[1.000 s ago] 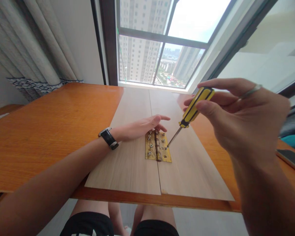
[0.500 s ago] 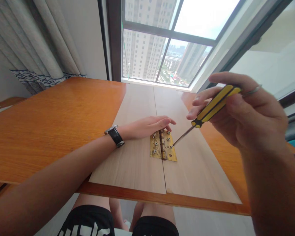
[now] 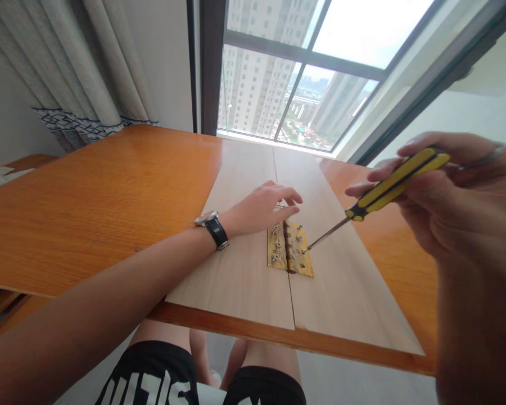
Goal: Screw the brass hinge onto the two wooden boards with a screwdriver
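Note:
A brass-coloured butt hinge [image 3: 290, 256] lies open across the seam between two pale boards [image 3: 244, 292]. Several screws stand up from both of its leaves. My right hand [image 3: 455, 191] grips the yellow-and-black handle of a screwdriver [image 3: 388, 188]. The screwdriver slants down to the left, and its tip meets a screw [image 3: 304, 251] on the right leaf. Just beyond the hinge's far end is my left hand [image 3: 274, 205], thumb and fingers apart and holding nothing. Whether it touches the board is hard to see.
Under the boards is an orange-brown wooden table [image 3: 109, 191], its front edge close to my legs. A window [image 3: 295, 73] rises behind the table. A grey curtain [image 3: 84, 67] hangs at the left.
My left hand has shifted away from the hinge's far edge, and its fingers have spread. My right hand has moved right, tilting the screwdriver lower while its tip stays at the screw. The view has shifted slightly.

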Motion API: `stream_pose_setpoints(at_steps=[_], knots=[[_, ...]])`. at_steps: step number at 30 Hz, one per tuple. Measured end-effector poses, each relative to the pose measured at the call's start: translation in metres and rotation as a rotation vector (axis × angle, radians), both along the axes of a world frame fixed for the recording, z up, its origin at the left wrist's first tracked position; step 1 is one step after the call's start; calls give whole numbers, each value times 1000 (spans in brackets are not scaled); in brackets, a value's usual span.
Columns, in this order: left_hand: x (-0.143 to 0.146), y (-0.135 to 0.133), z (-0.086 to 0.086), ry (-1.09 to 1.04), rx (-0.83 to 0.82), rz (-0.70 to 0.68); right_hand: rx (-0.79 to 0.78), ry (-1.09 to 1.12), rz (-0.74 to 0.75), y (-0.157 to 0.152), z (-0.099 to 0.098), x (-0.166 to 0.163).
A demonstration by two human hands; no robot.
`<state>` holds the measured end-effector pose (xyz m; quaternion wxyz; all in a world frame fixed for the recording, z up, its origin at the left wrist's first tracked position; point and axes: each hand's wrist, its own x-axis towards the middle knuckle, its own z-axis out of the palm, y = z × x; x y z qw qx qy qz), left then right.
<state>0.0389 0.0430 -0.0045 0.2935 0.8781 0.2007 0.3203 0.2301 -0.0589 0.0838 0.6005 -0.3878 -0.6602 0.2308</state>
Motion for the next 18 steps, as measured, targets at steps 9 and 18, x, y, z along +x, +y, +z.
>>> stream_pose_setpoints(at_steps=[9,18], knots=[[-5,15,-9,129,212,281,206,-38,-210,-6,-10,-24],[3,22,-14,291,374,173,178,-112,60,7,-12,-2]])
